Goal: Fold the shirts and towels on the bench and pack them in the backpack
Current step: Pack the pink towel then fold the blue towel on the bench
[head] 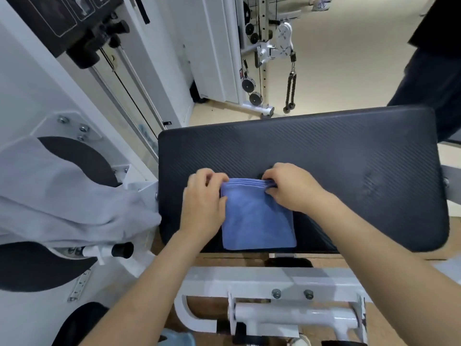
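Note:
A blue towel (257, 221), folded into a small square of several layers, lies on the black padded bench (349, 158) near its front edge. My left hand (202, 203) rests on the towel's left side, its fingers pinching the far left corner. My right hand (291, 186) pinches the stacked layers at the far right corner. A light grey shirt (62, 196) hangs crumpled over the white machine to the left of the bench. No backpack is in view.
White gym machine frames stand to the left (37, 83) and just in front of me (274, 283). A cable pulley station (272, 53) stands beyond the bench. A person's dark trouser legs (434, 78) are at the far right. A pale blue object (177, 339) shows at the bottom edge.

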A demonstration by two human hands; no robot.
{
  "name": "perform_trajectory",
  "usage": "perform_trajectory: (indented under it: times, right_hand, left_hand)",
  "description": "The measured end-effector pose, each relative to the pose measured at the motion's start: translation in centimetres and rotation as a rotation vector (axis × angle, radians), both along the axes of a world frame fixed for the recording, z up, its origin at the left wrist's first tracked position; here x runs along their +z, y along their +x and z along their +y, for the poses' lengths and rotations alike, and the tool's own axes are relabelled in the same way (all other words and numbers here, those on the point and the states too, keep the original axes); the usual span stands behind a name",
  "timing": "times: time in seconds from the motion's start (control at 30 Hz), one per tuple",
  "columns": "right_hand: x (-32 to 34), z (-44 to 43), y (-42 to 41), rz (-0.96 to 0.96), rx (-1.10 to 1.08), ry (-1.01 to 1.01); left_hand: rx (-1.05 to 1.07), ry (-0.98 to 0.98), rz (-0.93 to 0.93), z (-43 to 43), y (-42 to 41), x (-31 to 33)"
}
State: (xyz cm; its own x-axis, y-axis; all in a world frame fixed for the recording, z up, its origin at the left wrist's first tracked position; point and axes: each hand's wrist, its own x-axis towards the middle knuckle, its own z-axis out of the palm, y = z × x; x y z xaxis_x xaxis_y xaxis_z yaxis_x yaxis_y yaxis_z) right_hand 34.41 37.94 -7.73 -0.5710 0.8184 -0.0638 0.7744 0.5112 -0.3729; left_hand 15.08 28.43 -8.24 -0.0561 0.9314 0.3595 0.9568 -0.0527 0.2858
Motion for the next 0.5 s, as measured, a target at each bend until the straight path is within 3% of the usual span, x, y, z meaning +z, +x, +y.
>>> perform_trajectory:
  times: [0.07,0.13,0.23,0.3,0.37,0.5]
  right_hand:
    - [-1.9,-0.1,-0.2,0.034,-0.055,0.094]
    - [-3.0,-0.5,-0.2,0.093,-0.108,0.247]
    - [-2.1,-1.8,-0.6,0.165,-0.091,0.541]
    - [-1.8,-3.6,-0.7,0.174,0.129,0.649]
    - [-2.7,-5.7,0.1,0.101,0.332,0.614]
    - [-5.5,-7.6,3.2,-0.049,0.32,0.461]
  left_hand:
    - [-0.238,0.103,0.169,-1.3,1.1,-1.7]
    - [-0.423,0.033,0.289,-3.2,2.6,-4.0]
    - [-0.375,-0.067,0.296,-4.2,3.3,-6.9]
    - [-0.357,-0.024,0.256,-4.0,3.1,-7.8]
    - [-0.366,0.012,0.196,-3.6,2.7,-8.2]
    - [-0.41,-0.008,0.083,-2.7,2.0,-7.5]
